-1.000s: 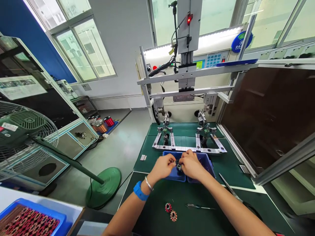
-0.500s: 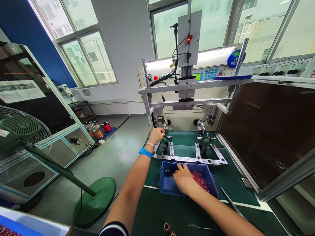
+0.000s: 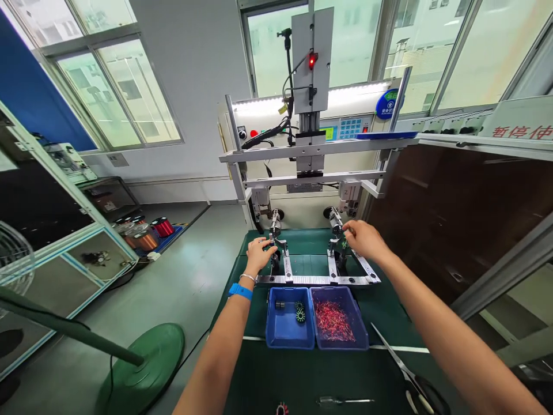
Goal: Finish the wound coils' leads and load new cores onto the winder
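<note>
Moved since the earlier frame: the right hand (image 3: 366, 237), which lay over the trays, is now up at the right holder (image 3: 341, 263), leaving both trays uncovered; the left hand (image 3: 258, 255) is still at the left holder (image 3: 275, 262), its wrist turned and set a little lower. Each hand serves the holder on its own side, so the forearms do not cross. On the right, thumb and forefinger are bent toward each other at the holder's top, just beside a green ring (image 3: 344, 244) seated there; whether they grip it cannot be told. On the left, thumb and forefinger are slightly spread about the upper part of the holder; whether anything is pinched, or a ring sits there, is hidden. Both holders stand upright within a metal frame (image 3: 311, 280), probably to keep them steady. Below, side by side on the desk (image 3: 268, 374), the left tray (image 3: 289, 334) bears loose green rings (image 3: 300, 315) and dark short cylinders (image 3: 280, 305), the right tray (image 3: 361, 325) red wire scraps (image 3: 332, 320), presumably kept apart by kind. Scissors (image 3: 406, 370) and a screwdriver (image 3: 341, 400) lie nearer the wearer, within reach yet well away from the hands.
</note>
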The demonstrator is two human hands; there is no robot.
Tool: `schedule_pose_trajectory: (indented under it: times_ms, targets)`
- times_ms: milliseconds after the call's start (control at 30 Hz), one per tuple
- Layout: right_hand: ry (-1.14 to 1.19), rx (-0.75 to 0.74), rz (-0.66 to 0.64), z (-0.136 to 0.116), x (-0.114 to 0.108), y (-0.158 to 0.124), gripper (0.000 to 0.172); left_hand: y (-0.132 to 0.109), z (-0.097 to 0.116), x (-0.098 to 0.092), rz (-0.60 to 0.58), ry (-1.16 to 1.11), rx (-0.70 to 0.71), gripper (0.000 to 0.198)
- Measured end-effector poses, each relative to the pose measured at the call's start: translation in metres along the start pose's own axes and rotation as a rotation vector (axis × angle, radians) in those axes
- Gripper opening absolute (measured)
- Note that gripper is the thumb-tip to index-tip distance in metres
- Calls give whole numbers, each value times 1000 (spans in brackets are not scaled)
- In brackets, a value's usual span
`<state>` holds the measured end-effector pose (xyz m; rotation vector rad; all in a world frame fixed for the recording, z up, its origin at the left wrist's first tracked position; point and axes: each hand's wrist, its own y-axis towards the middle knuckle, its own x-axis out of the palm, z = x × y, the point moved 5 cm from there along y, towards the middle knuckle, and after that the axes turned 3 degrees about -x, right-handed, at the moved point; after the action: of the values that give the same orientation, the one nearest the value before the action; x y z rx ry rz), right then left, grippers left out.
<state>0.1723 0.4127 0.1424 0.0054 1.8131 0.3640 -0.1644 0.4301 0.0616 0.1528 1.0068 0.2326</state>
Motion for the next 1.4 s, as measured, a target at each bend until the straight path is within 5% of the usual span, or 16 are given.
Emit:
schedule_pose_trajectory:
  times_ms: [100,267,633,867,1100,1200,1267,1400]
  targets:
    - [-39,38,-47,22,1,28,24,1,-1,2,19,-14,-13,29]
    - [-33,83,-181,39,36,44,23,3,-6,6,13,-13,-16,31]
    - [221,172,-136,46,64,6,29,4,2,1,18,4,-2,30]
    - [370,202,-66,65,96,1,29,7,-11,3,30,61,-1,27]
    - [543,260,6,52,91,-7,30,-2,3,1,36,32,-9,33]
    - [602,277,57,44,70,-47,39,-28,1,-12,76,-25,-1,48]
    - [629,270,68,50,56,-98,51,-64,-19,-26,103,-67,-12,50]
    - [600,325,38,86,46,-239,59,-185,-93,-55,84,-143,-137,42]
